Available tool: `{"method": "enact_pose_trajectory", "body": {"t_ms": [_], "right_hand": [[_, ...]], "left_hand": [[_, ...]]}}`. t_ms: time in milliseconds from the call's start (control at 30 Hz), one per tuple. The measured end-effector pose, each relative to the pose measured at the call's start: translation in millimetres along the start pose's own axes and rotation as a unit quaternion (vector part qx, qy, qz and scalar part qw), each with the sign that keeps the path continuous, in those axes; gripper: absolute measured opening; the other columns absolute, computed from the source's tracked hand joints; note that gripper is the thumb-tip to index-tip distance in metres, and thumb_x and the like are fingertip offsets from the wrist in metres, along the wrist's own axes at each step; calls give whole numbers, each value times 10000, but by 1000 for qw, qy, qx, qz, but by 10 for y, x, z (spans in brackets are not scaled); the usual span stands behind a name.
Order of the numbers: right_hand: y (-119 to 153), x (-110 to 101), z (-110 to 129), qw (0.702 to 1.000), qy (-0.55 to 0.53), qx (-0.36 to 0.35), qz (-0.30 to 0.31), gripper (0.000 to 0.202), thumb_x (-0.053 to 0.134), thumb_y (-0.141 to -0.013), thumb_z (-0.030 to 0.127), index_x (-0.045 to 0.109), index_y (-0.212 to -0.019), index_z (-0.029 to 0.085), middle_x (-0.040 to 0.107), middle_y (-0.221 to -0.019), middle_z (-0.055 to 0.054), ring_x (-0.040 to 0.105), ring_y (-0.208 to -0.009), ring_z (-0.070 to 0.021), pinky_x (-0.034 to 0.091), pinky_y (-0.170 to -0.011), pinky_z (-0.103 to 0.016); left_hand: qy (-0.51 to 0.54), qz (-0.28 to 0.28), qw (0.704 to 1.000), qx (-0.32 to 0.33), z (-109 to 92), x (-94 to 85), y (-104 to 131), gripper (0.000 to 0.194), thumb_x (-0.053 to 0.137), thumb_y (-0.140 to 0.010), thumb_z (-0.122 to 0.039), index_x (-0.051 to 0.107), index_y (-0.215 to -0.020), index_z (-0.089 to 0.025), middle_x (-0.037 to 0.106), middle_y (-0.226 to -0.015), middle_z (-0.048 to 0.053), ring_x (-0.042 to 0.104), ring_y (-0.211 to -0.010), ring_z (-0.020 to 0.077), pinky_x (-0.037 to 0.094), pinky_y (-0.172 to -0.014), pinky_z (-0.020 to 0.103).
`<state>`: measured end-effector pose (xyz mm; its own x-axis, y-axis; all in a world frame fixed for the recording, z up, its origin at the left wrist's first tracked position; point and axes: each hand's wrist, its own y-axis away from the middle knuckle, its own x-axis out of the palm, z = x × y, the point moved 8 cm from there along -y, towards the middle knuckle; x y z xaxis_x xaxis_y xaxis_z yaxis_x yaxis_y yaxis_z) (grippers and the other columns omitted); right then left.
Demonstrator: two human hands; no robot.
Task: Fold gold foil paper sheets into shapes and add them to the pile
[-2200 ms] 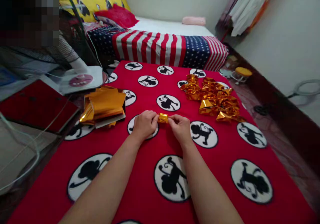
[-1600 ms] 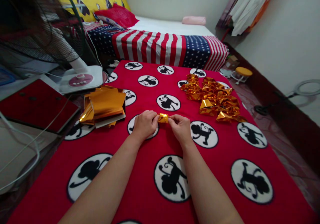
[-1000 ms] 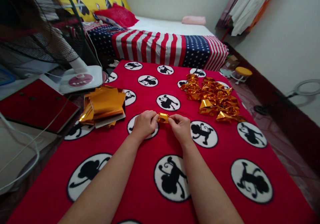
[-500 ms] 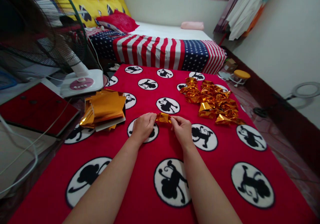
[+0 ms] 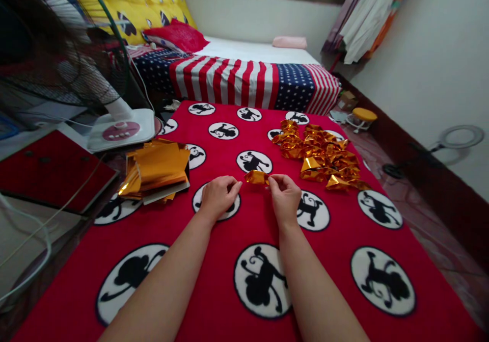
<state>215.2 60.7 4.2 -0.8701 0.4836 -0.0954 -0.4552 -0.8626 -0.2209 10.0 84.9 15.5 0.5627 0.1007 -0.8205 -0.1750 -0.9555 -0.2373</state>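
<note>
A small folded piece of gold foil is pinched at its right end by my right hand. Just left of the foil and apart from it, my left hand has its fingers curled together, with nothing showing in them. To the left lies a stack of flat gold foil sheets. A pile of folded gold foil pieces is spread at the right. All of this rests on a red cloth with monkey figures in white circles.
A fan stands at the left beside a red panel. Behind the red cloth is a bed with a striped cover. A yellow stool and a ring-shaped stand are on the right.
My left hand has let go of the foil piece's left end. My right hand has moved slightly right with the foil. The view has shifted a little.
</note>
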Motion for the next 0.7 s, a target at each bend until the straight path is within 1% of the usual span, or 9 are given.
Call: {"method": "enact_pose_trajectory", "body": {"t_ms": [133, 233, 300, 367, 433, 467, 533, 633, 700], "right_hand": [[-173, -253, 56, 991, 97, -53, -76, 195, 609, -820, 344, 674, -807, 161, 676, -718, -39, 618, -608, -167, 499, -613, -282], [-289, -377, 196, 967, 190, -126, -110, 181, 598, -829, 309, 695, -778, 165, 661, -763, -50, 599, -682, -171, 477, -678, -283], [-350, -414, 281, 948, 255, -152, -120, 185, 584, -843, 297, 713, -791, 174, 643, -783, -47, 571, -686, -168, 455, -691, -285], [-417, -435, 350, 922, 326, -162, -128, 192, 577, -855, 304, 733, -821, 196, 631, -811, -48, 553, -720, -180, 424, -695, -296], [-506, -465, 409, 892, 393, -173, -140, 190, 587, -857, 316, 751, -836, 222, 625, -844, -58, 538, -809, -211, 391, -712, -312], [-562, -487, 430, 878, 418, -181, -147, 186, 595, -854, 319, 758, -839, 231, 622, -852, -63, 525, -855, -227, 377, -726, -321], [-692, -544, 434, 859, 452, -185, -155, 175, 611, -846, 317, 767, -836, 240, 623, -875, -70, 499, -889, -241, 354, -756, -341], [-825, -654, 397, 847, 476, -166, -169, 165, 630, -832, 310, 766, -913, 262, 630, -928, -68, 483, -927, -258, 326, -793, -372], [-785, -680, 389, 850, 472, -155, -177, 218, 632, -832, 313, 746, -1009, 257, 629, -963, -76, 487, -938, -263, 323, -804, -380]], "left_hand": [[20, -14, 999, -23, 51, -7, -10, 347, 491, -903, -432, 657, -696, -207, 695, -697, 30, 596, -643, 156, 332, -607, 264], [25, -19, 999, -37, 87, -3, -17, 353, 496, -894, -442, 642, -673, -208, 689, -675, 26, 588, -622, 152, 327, -600, 263], [32, -18, 998, -44, 101, -2, -19, 346, 500, -889, -441, 642, -672, -212, 689, -664, 25, 593, -625, 156, 331, -602, 262], [38, -17, 998, -49, 107, -2, -18, 345, 503, -885, -444, 642, -668, -215, 689, -653, 25, 601, -634, 162, 339, -606, 262], [40, -18, 998, -51, 107, -3, -19, 343, 507, -881, -447, 645, -667, -216, 692, -657, 27, 607, -642, 167, 345, -610, 263], [41, -19, 998, -51, 106, -3, -19, 340, 509, -879, -446, 648, -669, -217, 696, -664, 27, 608, -644, 167, 346, -611, 263], [41, -22, 998, -52, 108, -1, -21, 334, 512, -877, -445, 653, -677, -218, 699, -674, 27, 607, -639, 165, 345, -610, 263], [37, -25, 998, -52, 119, 8, -27, 338, 511, -877, -449, 651, -676, -217, 694, -668, 27, 598, -627, 163, 338, -606, 264], [36, -26, 998, -46, 121, 12, -31, 346, 503, -883, -451, 644, -674, -214, 687, -663, 27, 594, -625, 160, 335, -607, 263]]}}
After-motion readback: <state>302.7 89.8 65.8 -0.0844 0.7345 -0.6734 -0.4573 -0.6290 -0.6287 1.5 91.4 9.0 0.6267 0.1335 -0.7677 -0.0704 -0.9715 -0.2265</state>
